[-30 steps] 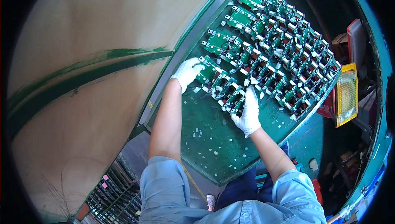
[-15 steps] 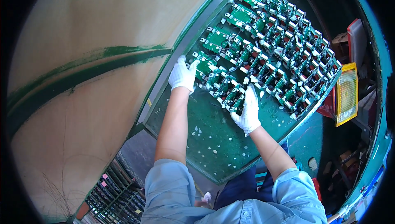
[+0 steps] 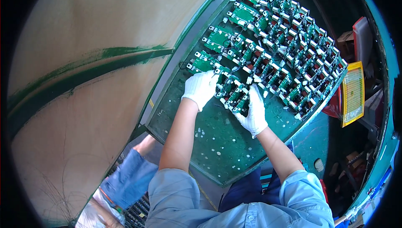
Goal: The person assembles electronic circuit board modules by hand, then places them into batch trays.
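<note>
— Where do the small green circuit boards with white connectors [image 3: 233, 94] sit?
— At the near end of the rows on the worn green metal worktable [image 3: 217, 144], toward its left edge.
— And the hands?
— The white-gloved left hand [image 3: 200, 88] lies on them, fingers together; the white-gloved right hand [image 3: 254, 111] touches them, fingers slightly apart. A yellow tray [image 3: 353, 93] lies beyond the right edge.

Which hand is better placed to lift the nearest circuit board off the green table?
Probably right: the right hand has fingertips on the nearest circuit board; the left hand rests beside it.
</note>
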{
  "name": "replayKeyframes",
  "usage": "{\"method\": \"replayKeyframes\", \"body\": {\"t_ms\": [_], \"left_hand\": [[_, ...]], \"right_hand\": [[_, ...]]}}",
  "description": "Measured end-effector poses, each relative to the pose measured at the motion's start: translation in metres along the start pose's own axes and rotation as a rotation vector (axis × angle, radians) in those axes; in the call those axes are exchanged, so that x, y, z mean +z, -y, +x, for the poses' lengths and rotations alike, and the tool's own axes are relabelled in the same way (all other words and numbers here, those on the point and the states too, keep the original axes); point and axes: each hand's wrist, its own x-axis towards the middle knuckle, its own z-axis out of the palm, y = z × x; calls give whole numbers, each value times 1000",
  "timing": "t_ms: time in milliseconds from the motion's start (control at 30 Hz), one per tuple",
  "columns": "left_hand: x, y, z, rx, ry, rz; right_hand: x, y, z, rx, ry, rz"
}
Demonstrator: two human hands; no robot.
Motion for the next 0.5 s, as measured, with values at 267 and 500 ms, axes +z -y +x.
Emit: {"method": "replayKeyframes", "body": {"t_ms": [267, 500], "left_hand": [[-1, 21, 18, 37, 48, -91], [6, 55, 24, 37, -413, -382]], "right_hand": [[-5, 11, 0, -37, -22, -40], [-20, 10, 7, -52, 89, -81]]}}
